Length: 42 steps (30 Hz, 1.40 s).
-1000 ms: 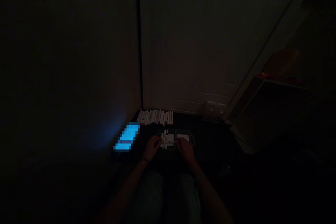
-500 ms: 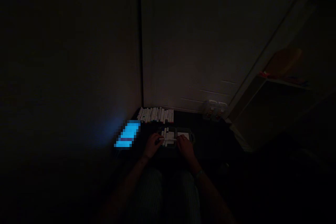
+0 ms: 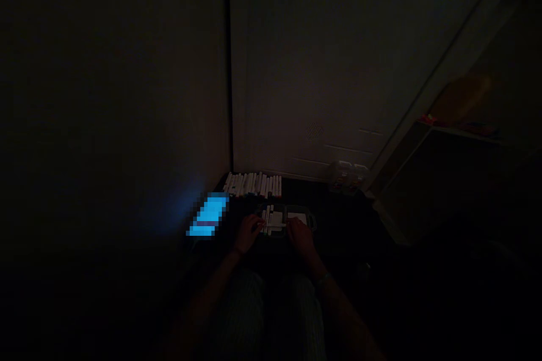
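A white marker lies crosswise between my hands, over an open clear plastic case. My right hand is closed on its right end. My left hand is closed in a pinch around its left end, though the darkness blurs the fingertips. Beneath them, a few white markers stand side by side in the left compartment of the case. White rectangular pieces, like paper or inserts, show in both compartments; the hands hide the near edge.
Behind the case, several white markers lie in a row along the wall. A phone-like screen glows blue at left on the dark table. Two clear containers stand at back right. A shelf rises further right. The room is very dark.
The view has shifted slightly. My left fingers have moved a little along the marker's left end; my right hand keeps its grip. The case and rows of markers stay as they were.
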Tool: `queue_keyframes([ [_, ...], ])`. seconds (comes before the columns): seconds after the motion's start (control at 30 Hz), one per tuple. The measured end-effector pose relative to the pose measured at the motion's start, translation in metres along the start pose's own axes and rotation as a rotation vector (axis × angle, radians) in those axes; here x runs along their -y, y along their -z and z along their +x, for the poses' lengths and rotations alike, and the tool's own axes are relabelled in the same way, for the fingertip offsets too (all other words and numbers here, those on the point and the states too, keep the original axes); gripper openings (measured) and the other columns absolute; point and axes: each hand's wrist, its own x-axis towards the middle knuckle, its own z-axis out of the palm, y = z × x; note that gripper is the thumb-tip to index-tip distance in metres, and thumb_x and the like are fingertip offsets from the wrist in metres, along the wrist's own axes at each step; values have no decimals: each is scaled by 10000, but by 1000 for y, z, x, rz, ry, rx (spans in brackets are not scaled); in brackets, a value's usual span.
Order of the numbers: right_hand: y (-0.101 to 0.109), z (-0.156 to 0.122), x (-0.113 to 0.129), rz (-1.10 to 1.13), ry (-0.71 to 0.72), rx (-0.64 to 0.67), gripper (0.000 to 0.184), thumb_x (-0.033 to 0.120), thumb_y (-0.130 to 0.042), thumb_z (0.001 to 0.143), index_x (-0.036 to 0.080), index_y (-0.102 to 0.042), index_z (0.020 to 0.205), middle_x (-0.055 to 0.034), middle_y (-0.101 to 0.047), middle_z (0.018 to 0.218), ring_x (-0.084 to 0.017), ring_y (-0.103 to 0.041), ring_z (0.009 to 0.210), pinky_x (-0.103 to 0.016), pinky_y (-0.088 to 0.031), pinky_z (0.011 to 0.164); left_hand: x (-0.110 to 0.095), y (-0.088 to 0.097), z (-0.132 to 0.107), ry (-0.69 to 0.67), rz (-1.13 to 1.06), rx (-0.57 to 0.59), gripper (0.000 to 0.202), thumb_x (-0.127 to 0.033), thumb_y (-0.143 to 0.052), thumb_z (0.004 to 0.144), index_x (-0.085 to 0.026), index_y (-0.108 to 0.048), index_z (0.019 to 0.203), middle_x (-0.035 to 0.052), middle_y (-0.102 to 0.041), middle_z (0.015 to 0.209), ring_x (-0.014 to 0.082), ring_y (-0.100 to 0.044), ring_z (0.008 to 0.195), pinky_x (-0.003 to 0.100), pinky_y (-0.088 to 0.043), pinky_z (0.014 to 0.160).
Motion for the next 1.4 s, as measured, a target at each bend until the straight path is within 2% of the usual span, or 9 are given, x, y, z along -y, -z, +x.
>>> queue_keyframes([
  [0.37,3,0,1,1,5,-16,240,284,-272,896,196,-482,974,-70,-519,981,-152,-497,874,-257,-373,757,14,-8,-1,90,22,-54,253,-349,-407,794,-181,-592,833,53,-590,884,173,-512,879,342,-393,838],
  [0.5,7,-1,3,25,27,-9,245,322,-296,889,192,-480,983,-69,-507,988,-154,-491,883,-260,-374,755,18,-9,-3,150,-26,-71,309,-376,-388,798,-166,-593,895,68,-610,930,176,-539,890,334,-403,839],
  [0.7,11,-2,4,66,79,16,256,397,-403,840,209,-487,992,-61,-498,1014,-170,-488,905,-275,-390,756,13,-3,-3,239,-87,-62,380,-419,-373,790,-152,-601,934,58,-643,907,188,-575,843,309,-432,778],
  [0.97,7,0,14,118,38,-20,245,364,-365,863,230,-526,991,-52,-502,1039,-155,-517,872,-251,-399,727,5,0,-3,274,-104,-118,361,-417,-413,767,-154,-604,924,63,-641,926,191,-573,858,316,-434,789],
  [1.1,6,-4,16,166,-15,-57,267,321,-309,886,224,-551,942,-45,-499,1034,-137,-527,840,-240,-397,728,2,2,-4,292,-130,-97,361,-422,-428,757,-149,-615,899,52,-652,890,189,-582,834,311,-443,772],
  [1.27,9,-8,17,226,28,-51,234,365,-401,846,242,-537,991,-42,-492,1042,-154,-515,883,-252,-398,756,-1,6,-4,317,-195,-56,366,-430,-425,759,-162,-627,902,40,-657,897,197,-582,845,324,-442,780],
  [1.4,11,-7,16,274,-11,-66,220,346,-407,842,230,-532,981,-41,-497,1014,-146,-519,873,-242,-402,744,-3,8,-4,336,-239,-30,366,-437,-446,744,-162,-637,892,43,-659,905,212,-578,871,344,-437,801],
])
